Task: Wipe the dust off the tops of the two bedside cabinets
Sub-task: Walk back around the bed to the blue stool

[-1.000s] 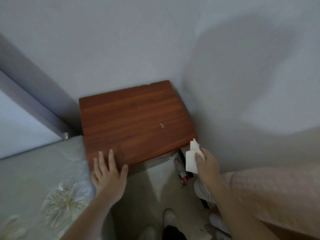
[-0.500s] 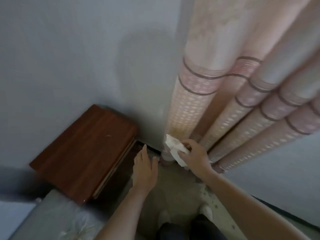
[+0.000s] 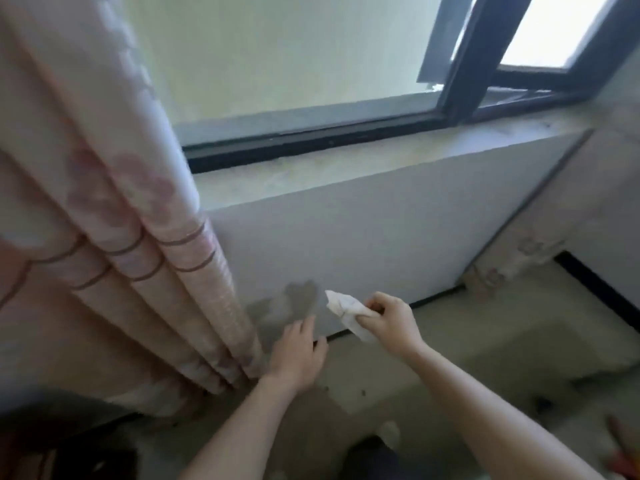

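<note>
No readable text, labels, brands or numbers anywhere in view.

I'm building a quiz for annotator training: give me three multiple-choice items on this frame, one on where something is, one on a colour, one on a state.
1. Where is the white cloth? A on a cabinet top; B in the right hand; C in a bucket.
2. What colour is the window frame? A white; B red; C dark, near black.
3. How is the left hand? A open, holding nothing; B clenched in a fist; C gripping a bottle.
Answers: 1 B, its fingers pinch the cloth; 2 C, dark bars edge the bright glass; 3 A, its fingers lie straight with nothing in them.
</note>
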Tool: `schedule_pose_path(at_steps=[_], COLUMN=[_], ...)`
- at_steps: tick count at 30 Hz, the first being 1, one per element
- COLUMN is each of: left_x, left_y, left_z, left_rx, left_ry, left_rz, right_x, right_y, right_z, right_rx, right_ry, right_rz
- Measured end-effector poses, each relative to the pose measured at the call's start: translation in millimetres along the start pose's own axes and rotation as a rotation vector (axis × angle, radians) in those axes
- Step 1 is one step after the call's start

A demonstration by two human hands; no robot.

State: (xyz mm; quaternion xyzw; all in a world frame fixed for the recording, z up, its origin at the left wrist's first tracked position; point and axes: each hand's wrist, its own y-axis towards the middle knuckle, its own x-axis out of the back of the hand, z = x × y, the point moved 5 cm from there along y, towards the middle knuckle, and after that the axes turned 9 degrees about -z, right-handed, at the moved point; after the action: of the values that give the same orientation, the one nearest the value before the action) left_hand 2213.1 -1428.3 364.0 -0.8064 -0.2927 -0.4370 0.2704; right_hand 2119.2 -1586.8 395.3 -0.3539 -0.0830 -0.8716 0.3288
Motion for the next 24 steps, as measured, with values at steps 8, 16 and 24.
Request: schedule_pose_path(at_steps=[8,16,24], left_x=[-45.2,-101.7,-175.2], left_y=[127.6,206.5,248.5], left_z=[-204.0,-425.0,-611.8], left_rx=[-0.299,-0.604,-0.928], left_ry=[0.151,0.265,0.281], left_rz=[0.089,0.116,0.228], right_x=[168.3,341.4,459.3], right_y=[95.3,130.5,157.6], right_z=[-124.7,-233.3,-338.8], right_rx=[-0.188,-0.347,-0.472], right_ry=[0.093,0.096,0.073], right_rz=[-0.28,-0.543,-0.763])
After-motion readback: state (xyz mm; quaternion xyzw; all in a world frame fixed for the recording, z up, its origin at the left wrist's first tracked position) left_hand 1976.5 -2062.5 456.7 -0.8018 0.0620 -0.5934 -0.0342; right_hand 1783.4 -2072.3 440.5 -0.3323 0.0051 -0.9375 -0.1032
